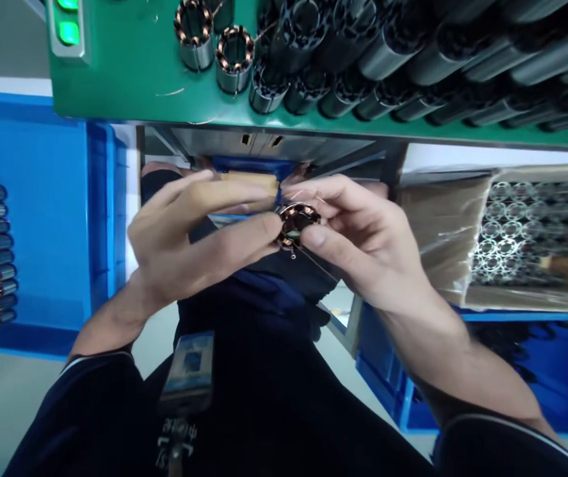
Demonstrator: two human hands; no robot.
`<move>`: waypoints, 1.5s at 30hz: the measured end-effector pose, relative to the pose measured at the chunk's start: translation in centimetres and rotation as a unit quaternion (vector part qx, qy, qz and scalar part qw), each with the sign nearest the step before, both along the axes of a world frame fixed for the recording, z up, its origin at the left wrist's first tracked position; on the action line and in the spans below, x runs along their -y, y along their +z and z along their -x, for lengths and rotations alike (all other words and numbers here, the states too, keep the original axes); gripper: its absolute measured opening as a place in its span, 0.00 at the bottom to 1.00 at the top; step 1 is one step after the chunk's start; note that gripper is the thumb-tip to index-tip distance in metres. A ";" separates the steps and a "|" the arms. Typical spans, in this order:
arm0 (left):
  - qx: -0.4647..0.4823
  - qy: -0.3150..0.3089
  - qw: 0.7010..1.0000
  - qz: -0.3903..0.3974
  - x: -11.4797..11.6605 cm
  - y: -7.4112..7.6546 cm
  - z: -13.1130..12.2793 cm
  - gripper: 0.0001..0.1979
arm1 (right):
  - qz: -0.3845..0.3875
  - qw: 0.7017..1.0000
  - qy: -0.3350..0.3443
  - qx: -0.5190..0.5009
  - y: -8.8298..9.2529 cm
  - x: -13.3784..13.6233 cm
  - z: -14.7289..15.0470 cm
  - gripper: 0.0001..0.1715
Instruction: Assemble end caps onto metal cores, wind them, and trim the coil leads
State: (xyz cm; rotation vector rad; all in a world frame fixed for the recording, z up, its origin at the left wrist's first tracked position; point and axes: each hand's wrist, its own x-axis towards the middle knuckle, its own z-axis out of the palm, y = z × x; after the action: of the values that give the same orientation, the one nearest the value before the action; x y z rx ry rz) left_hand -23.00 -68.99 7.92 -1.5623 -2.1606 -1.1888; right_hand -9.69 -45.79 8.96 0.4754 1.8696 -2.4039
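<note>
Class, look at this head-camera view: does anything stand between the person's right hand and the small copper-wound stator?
Nothing visible does. The right hand reaches the copper-wound stator directly, its fingers touching the rim, while the left hand holds the opposite side.

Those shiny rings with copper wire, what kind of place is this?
It looks like a factory making small electric motors: copper-wound stators stand on a green bench, more lie in a blue bin, and a cardboard box holds metal rings.
</note>
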 end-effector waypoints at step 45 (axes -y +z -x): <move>0.525 0.006 0.849 -0.048 -3.5 -9.0 -4.4 0.25 | 0.001 0.997 -0.071 -0.040 -3.9 -1.8 -3.4 0.31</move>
State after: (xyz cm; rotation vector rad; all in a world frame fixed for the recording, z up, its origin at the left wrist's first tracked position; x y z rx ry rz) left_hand -18.61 -65.51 -1.10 -0.8750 -2.5424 -2.5078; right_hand -6.27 -43.96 5.06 0.5361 1.9265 -2.5506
